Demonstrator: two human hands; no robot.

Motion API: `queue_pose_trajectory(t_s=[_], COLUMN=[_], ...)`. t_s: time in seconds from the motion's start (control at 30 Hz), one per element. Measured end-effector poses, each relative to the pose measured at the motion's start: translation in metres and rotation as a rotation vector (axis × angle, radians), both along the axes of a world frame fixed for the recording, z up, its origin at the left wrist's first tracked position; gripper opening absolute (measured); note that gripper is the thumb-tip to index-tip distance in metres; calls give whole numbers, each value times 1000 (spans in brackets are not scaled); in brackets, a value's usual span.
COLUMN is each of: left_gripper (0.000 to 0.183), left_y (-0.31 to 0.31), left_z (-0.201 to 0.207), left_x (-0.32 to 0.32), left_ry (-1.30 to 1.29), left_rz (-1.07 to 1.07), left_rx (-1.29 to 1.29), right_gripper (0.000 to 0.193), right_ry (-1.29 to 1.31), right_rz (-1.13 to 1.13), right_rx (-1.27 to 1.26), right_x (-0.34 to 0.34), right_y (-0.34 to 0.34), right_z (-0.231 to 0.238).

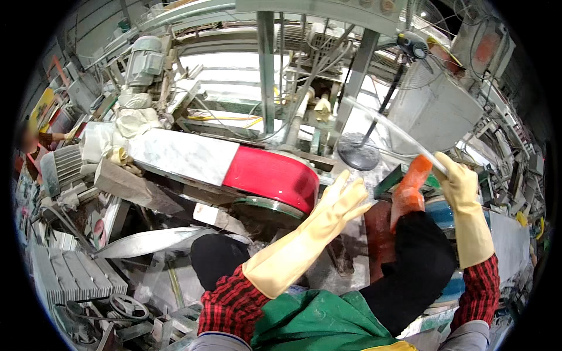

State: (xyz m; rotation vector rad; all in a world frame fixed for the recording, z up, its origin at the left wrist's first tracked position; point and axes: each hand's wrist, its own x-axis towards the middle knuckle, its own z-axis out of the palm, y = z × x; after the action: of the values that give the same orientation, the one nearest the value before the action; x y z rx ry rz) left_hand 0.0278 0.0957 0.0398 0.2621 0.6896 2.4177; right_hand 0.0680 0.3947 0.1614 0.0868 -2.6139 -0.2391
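Note:
Both my hands wear long cream rubber gloves. My left hand (345, 196) is raised past the rounded end of a red belt (266, 175), fingers stretched and apart, holding nothing. My right hand (456, 178) is closed round the near end of a long, thin, pale strip (404, 136), which slants up and away to the left; its material I cannot tell. A white, grey-veined slab (184, 155) lies along the belt, left of its red part. Below my right hand, an orange boot (407, 190) covers my foot.
A black-based stand fan (358, 151) stands ahead, beside a green-grey metal post (265, 76). A motor (144, 61) is at far left, above a wooden block (132, 187). Blue drums (442, 213) are at right. Another person's arm (55, 136) shows at the left edge.

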Motion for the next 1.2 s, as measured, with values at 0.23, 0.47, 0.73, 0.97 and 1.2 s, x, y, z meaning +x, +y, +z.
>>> queue_pose_trajectory(t_s=[0.23, 0.47, 0.73, 0.97, 1.2], left_gripper=[42, 41, 43, 45, 34], left_y=[-36, -95, -124, -109, -102], left_z=[26, -9, -47, -55, -61], left_x=[-38, -50, -61, -53, -60], left_ry=[-574, -542, -535, -544, -731], left_rz=[415, 496, 488, 482, 483], left_rx=[144, 91, 164, 200, 138], right_gripper=[37, 50, 57, 47, 52], right_ry=[-123, -371, -399, -537, -449], right_rz=[538, 774, -42, -363, -504], right_rx=[197, -214, -1351, -1929, -1770], right_x=[-64, -57, -73, -59, -76], right_y=[-136, -168, -55, -62, -60], right_z=[-36, -36, -131, -149, -163])
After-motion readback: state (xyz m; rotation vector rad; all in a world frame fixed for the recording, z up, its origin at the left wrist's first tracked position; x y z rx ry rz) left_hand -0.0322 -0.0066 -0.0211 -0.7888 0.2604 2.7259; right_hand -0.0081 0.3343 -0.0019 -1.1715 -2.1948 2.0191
